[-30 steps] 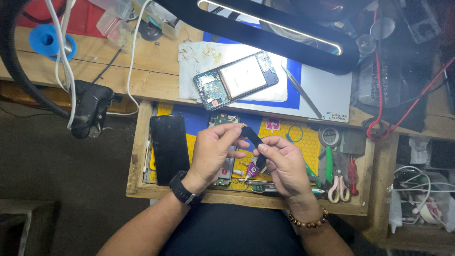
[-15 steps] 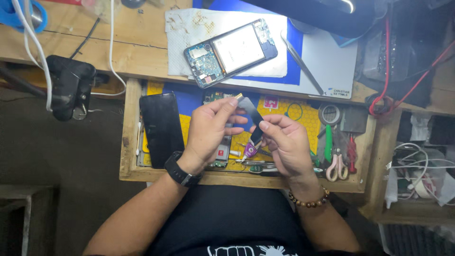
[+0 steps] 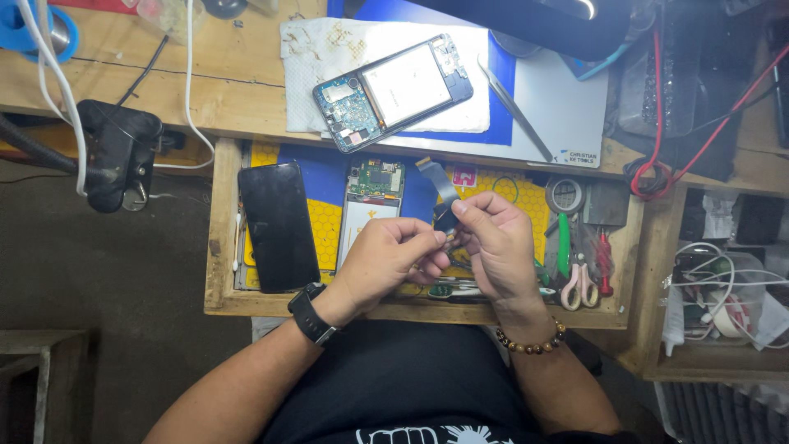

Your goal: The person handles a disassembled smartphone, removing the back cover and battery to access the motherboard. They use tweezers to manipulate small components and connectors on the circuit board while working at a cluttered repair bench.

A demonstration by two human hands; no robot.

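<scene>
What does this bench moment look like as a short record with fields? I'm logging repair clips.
left hand: pinches the lower end of the flex cable, watch on wrist
right hand: holds the flex cable, bead bracelet on wrist
drawer tray: black phone, opened phone body, scissors
bench top: opened phone on white paper towel, tweezers

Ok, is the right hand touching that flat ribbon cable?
Touching. The head view shows the right hand pinching the lower end of the flat ribbon cable between thumb and fingers, with no gap; the left hand meets it there too.
</scene>
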